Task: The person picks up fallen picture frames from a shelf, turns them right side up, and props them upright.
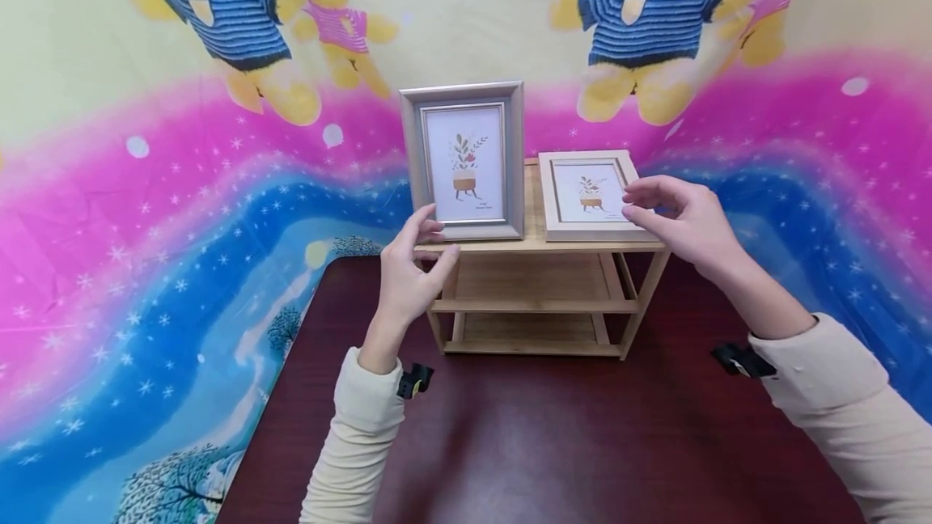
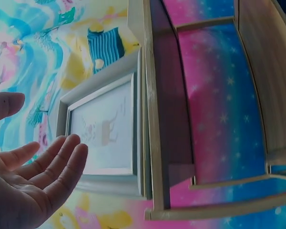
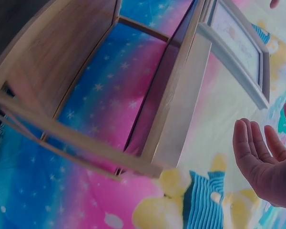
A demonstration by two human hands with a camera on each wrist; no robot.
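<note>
A grey picture frame (image 1: 514, 160) stands upright at the left of a wooden shelf's top. Beside it, a cream picture frame (image 1: 549, 192) lies face up on the same top; both show a potted plant print. My left hand (image 1: 411, 265) is by the grey frame's lower left corner, thumb and fingers apart, holding nothing. Over the cream frame's right side hovers my right hand (image 1: 688, 221), its fingers gently bent with a gap to the thumb. In the right wrist view that hand (image 3: 267, 162) is apart from the cream frame's edge (image 3: 190, 100).
The wooden shelf (image 1: 539, 306) has lower tiers and stands on a dark red-brown table (image 1: 553, 435). Behind it hangs a colourful cloth (image 1: 240, 209) printed with bears and snowflakes. Black wrist cameras (image 1: 416, 381) sit at both cuffs.
</note>
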